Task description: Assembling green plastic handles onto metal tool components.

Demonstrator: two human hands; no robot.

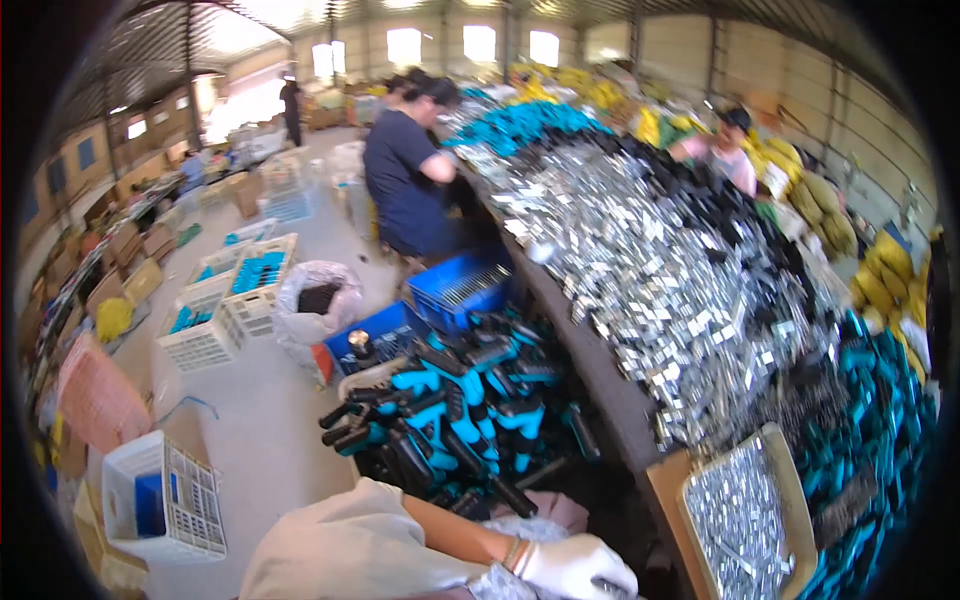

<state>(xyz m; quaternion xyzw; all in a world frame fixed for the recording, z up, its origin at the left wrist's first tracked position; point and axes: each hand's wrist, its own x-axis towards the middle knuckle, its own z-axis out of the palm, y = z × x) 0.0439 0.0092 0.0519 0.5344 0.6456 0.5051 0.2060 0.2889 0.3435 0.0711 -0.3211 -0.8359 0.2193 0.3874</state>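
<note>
My left hand [578, 568], in a white glove, is at the bottom edge of the head view, its forearm coming in from the left under a pale sleeve. Its fingers are curled closed around something small and dark that I cannot make out. Crumpled clear plastic lies beside the wrist. Just beyond the forearm is a heap of teal and black tool bodies with handles [465, 400]. To the right of the hand stands a beige tray [690, 520] full of small shiny metal parts [742, 520]. My right hand is not in view.
A long table [590, 350] carries a large pile of silvery parts [650, 260]. Teal and black pieces [865, 430] are heaped at the right. Blue bins [460, 290], white crates [190, 490] and a plastic sack [318, 300] stand on the left. Two people work along the table.
</note>
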